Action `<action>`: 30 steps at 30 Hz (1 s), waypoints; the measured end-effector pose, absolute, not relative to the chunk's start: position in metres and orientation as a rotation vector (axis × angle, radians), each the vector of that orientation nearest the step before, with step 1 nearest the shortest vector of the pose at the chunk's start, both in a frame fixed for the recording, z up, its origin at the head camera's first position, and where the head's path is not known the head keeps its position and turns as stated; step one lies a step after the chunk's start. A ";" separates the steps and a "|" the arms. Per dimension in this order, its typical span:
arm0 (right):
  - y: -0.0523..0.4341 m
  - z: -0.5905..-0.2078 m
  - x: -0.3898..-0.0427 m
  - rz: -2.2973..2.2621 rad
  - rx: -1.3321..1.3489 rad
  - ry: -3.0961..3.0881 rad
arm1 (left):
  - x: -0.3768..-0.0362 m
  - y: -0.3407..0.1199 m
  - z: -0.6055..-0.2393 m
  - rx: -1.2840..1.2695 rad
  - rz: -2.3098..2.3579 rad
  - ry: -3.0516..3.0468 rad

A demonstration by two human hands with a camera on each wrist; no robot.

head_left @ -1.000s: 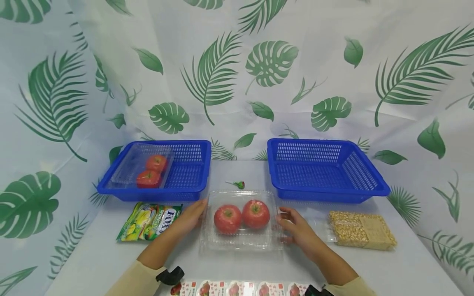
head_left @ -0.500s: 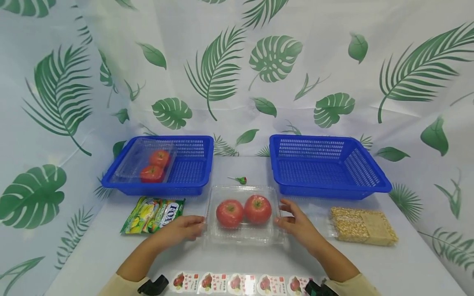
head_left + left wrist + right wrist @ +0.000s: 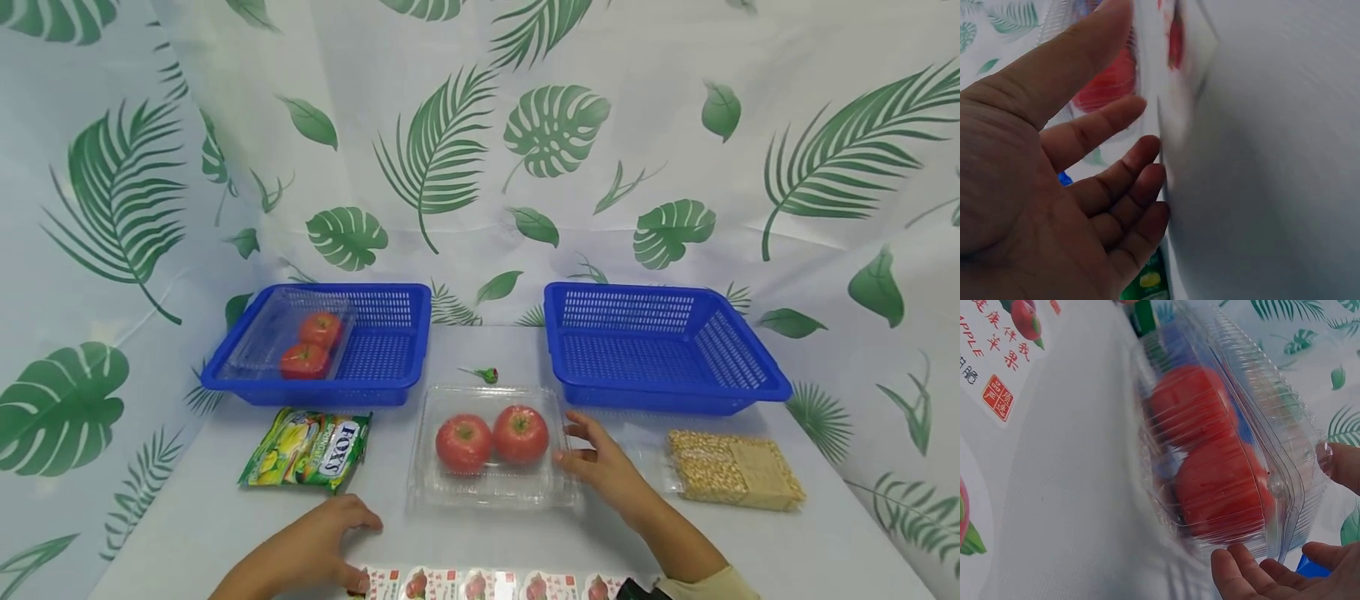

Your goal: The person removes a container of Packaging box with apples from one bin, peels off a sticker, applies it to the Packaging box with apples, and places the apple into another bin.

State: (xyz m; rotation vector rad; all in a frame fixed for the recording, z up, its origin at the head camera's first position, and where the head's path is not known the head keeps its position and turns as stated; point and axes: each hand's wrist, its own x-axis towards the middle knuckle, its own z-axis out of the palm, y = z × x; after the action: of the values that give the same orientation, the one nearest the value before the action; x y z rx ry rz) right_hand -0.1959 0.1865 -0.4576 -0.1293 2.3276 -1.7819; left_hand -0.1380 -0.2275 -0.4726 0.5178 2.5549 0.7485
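A clear plastic clamshell box (image 3: pixel 495 492) with two red apples (image 3: pixel 463 444) inside sits closed at the table's middle. My right hand (image 3: pixel 611 475) rests at the box's right side, thumb and fingertips against its edge; the right wrist view shows these fingers (image 3: pixel 1241 575) extended beside the plastic. Near the front edge lies a row of apple stickers (image 3: pixel 476 585). My left hand (image 3: pixel 311 546) hovers by the row's left end, thumb tip at the first sticker, fingers loosely bent and holding nothing. A sticker edge (image 3: pixel 1175 44) appears blurred in the left wrist view.
At back left, a blue basket (image 3: pixel 382 392) holds another clear box of apples (image 3: pixel 306 361). A second blue basket (image 3: pixel 675 396) stands at back right. A green FOX'S candy bag (image 3: pixel 303 450), a lollipop (image 3: pixel 487 375) and a bag of corn kernels (image 3: pixel 735 468) lie around the middle box.
My left hand has left the box's left side and come back toward the front-left, to the sticker row. The right hand has stayed at the box's right side.
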 end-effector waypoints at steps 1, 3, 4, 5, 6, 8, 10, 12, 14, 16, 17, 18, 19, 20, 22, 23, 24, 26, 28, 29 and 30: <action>0.187 -0.457 -0.196 -1.784 -0.134 2.322 | -0.136 -0.229 -0.473 0.506 0.729 2.557; 0.187 -0.457 -0.196 -1.784 -0.155 2.312 | -0.131 -0.231 -0.473 0.482 0.708 2.569; 0.188 -0.456 -0.197 -1.786 -0.170 2.308 | -0.130 -0.232 -0.474 0.476 0.704 2.576; 0.188 -0.456 -0.198 -1.787 -0.186 2.306 | -0.129 -0.232 -0.474 0.477 0.695 2.593; 0.188 -0.455 -0.198 -1.785 -0.199 2.304 | -0.129 -0.232 -0.475 0.488 0.691 2.611; 0.189 -0.453 -0.200 -1.772 -0.221 2.310 | -0.129 -0.231 -0.477 0.527 0.675 2.653; 0.189 -0.451 -0.201 -1.754 -0.228 2.318 | -0.131 -0.230 -0.479 0.564 0.648 2.689; 0.189 -0.449 -0.202 -1.730 -0.227 2.329 | -0.132 -0.230 -0.480 0.600 0.625 2.720; 0.188 -0.449 -0.202 -1.715 -0.224 2.336 | -0.133 -0.229 -0.480 0.628 0.607 2.742; 0.188 -0.449 -0.202 -1.717 -0.222 2.332 | -0.134 -0.228 -0.478 0.653 0.591 2.752; 0.188 -0.450 -0.202 -1.725 -0.224 2.326 | -0.134 -0.228 -0.477 0.663 0.582 2.755; 0.189 -0.450 -0.202 -1.733 -0.225 2.318 | -0.134 -0.227 -0.476 0.666 0.578 2.749; 0.189 -0.450 -0.202 -1.740 -0.230 2.311 | -0.134 -0.226 -0.475 0.662 0.579 2.741; 0.189 -0.450 -0.202 -1.747 -0.232 2.304 | -0.133 -0.225 -0.474 0.648 0.583 2.726; 0.189 -0.451 -0.202 -1.752 -0.240 2.294 | -0.134 -0.224 -0.472 0.622 0.616 2.689; 0.189 -0.451 -0.202 -1.752 -0.243 2.292 | -0.134 -0.223 -0.472 0.602 0.637 2.668; 0.189 -0.451 -0.202 -1.749 -0.244 2.294 | -0.135 -0.222 -0.471 0.586 0.665 2.644; 0.189 -0.451 -0.202 -1.749 -0.244 2.297 | -0.136 -0.221 -0.472 0.578 0.715 2.604; 0.190 -0.452 -0.201 -1.754 -0.240 2.303 | -0.137 -0.221 -0.473 0.589 0.763 2.568; 0.190 -0.453 -0.201 -1.759 -0.231 2.303 | -0.138 -0.221 -0.473 0.595 0.785 2.549; 0.189 -0.454 -0.200 -1.767 -0.220 2.300 | -0.139 -0.222 -0.474 0.601 0.808 2.529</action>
State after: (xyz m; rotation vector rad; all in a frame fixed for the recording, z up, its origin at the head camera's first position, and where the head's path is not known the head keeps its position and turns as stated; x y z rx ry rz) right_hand -0.2005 0.1894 -0.4539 -0.2200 2.2996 -1.7675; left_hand -0.1390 -0.2217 -0.4737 0.6013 2.5291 0.8079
